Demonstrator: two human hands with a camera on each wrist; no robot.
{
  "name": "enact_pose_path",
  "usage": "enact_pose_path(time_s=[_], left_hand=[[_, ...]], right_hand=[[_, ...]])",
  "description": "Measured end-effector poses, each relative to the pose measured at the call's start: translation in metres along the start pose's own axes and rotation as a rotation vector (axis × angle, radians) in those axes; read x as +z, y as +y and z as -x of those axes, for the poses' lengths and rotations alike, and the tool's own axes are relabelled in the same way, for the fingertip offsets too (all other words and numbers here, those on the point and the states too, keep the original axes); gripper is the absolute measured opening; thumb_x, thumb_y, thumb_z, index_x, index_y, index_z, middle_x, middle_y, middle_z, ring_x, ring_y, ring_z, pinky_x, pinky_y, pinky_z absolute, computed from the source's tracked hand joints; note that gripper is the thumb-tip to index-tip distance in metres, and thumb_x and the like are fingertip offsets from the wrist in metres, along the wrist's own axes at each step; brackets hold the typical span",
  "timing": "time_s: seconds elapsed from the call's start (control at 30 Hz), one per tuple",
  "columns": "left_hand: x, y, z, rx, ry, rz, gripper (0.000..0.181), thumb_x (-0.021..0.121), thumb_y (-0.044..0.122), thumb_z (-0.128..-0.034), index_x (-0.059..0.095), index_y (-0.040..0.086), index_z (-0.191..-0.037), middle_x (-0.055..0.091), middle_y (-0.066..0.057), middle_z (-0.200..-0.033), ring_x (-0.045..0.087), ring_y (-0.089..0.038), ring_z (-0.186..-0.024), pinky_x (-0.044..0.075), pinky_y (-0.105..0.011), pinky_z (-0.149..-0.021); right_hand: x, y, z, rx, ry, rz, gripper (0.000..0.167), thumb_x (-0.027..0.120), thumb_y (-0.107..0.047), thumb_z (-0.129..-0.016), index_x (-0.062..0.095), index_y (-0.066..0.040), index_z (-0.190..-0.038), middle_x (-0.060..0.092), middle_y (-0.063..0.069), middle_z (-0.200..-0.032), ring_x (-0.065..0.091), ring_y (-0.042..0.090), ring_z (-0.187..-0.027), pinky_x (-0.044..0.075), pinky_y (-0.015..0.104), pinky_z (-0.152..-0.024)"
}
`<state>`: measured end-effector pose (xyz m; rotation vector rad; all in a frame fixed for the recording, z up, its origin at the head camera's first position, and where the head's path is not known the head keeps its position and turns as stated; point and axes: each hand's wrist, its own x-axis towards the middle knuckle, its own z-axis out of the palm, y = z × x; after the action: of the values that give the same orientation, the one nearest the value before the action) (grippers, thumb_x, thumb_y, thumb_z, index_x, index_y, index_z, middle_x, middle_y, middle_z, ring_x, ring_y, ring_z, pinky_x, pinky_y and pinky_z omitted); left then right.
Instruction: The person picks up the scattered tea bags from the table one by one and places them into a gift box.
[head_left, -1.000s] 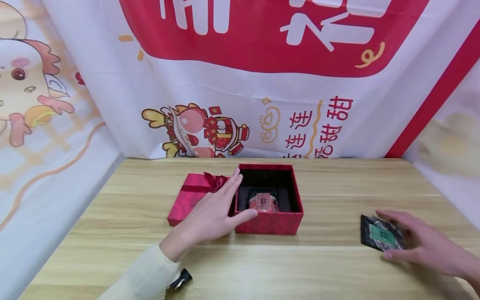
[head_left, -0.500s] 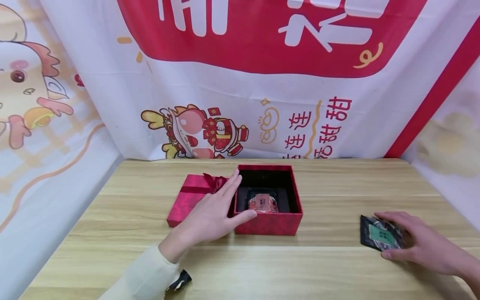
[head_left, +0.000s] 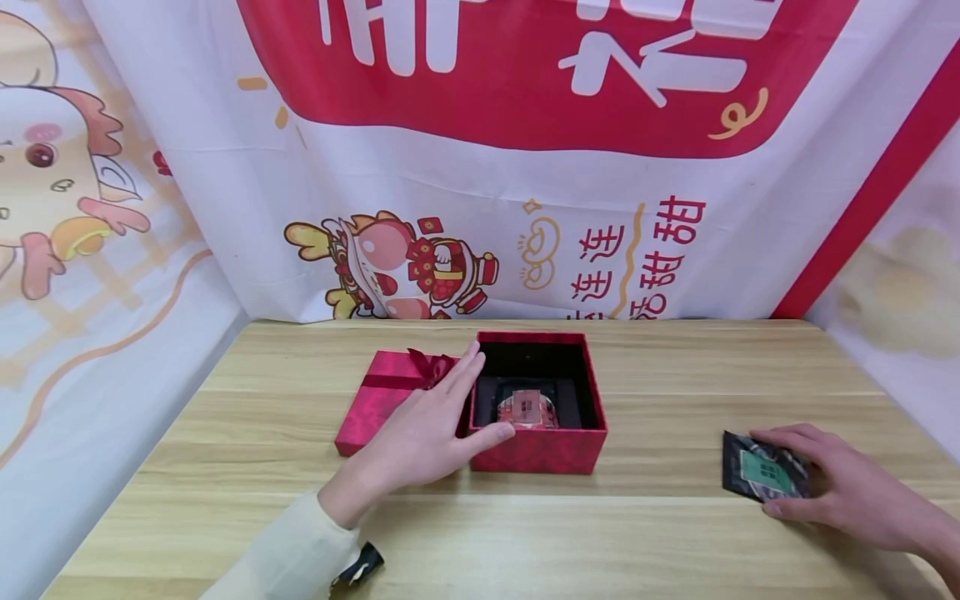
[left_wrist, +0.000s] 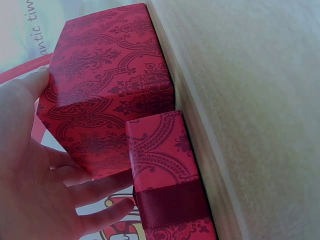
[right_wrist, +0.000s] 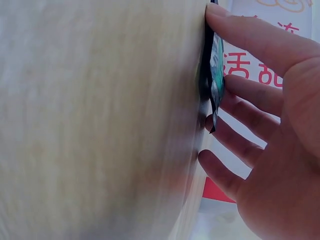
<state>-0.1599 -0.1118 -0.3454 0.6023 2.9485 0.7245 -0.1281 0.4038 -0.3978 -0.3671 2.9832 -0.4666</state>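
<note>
A red patterned gift box (head_left: pixel 536 452) stands upright without its lid. My left hand (head_left: pixel 412 442) rests on its left front corner, thumb at the front rim and fingers stretched along the left side. In the box lies a packet with a pink label (head_left: pixel 527 407). The lid (head_left: pixel 375 404), with a dark red ribbon bow, lies left of the box, partly behind that hand. At the right, my right hand (head_left: pixel 843 483) holds a black packet with a green label (head_left: pixel 763 471) by its edges, thumb and fingers on opposite sides. In the right wrist view the packet (right_wrist: pixel 216 75) appears edge-on, low over the tabletop.
A small black object (head_left: pixel 362 564) sits beside the left sleeve, partly hidden by it. The wooden table (head_left: pixel 660 542) meets a printed cloth backdrop (head_left: pixel 637 183) at its far edge. Bare wood lies between the box and the right hand.
</note>
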Motion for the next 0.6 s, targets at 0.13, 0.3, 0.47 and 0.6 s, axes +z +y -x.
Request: enact_pose_path(time_s=[0.13,0.3,0.47,0.6], left_hand=[[0.0,0.0,0.0,0.0,0.0,-0.001,0.102,0.059,0.079,-0.093,0.014,0.031,-0.172,0.008,0.018,-0.179,0.063,-0.033,-0.135,0.052,-0.055,-0.111],[-0.001,0.0,0.001,-0.004,0.001,0.0,0.102,0.059,0.079,-0.0931,0.014,0.031,-0.172,0.008,0.018,-0.179,0.063,-0.033,-0.136,0.051,-0.056,-0.112],[-0.001,0.0,0.002,-0.008,0.005,-0.004,0.102,0.058,0.079,-0.093,0.016,0.03,-0.172,0.008,0.018,-0.179,0.066,-0.032,-0.131,0.053,-0.054,-0.109],[-0.001,0.0,0.0,0.002,-0.005,-0.003,0.104,0.056,0.081,-0.0925,0.017,0.028,-0.172,0.007,0.018,-0.179,0.065,-0.031,-0.133,0.053,-0.053,-0.108]], right_hand=[[0.001,0.0,0.0,-0.039,0.05,0.0,0.086,0.094,-0.051,-0.074,0.063,-0.015,-0.145,0.061,0.014,-0.136,0.05,0.005,-0.105,0.044,0.019,-0.076],[0.001,-0.005,-0.001,-0.078,0.12,-0.015,0.079,0.097,-0.042,-0.074,0.065,-0.014,-0.141,0.063,0.013,-0.133,0.047,-0.007,-0.098,0.044,0.019,-0.075],[-0.003,-0.014,-0.005,-0.081,0.126,-0.054,0.079,0.095,-0.038,-0.078,0.062,-0.014,-0.145,0.062,0.015,-0.137,0.064,0.018,-0.106,0.047,0.021,-0.075],[-0.007,-0.028,-0.01,-0.095,0.133,-0.095,0.077,0.094,-0.036,-0.08,0.061,-0.014,-0.146,0.061,0.013,-0.138,0.068,0.036,-0.108,0.048,0.022,-0.075]])
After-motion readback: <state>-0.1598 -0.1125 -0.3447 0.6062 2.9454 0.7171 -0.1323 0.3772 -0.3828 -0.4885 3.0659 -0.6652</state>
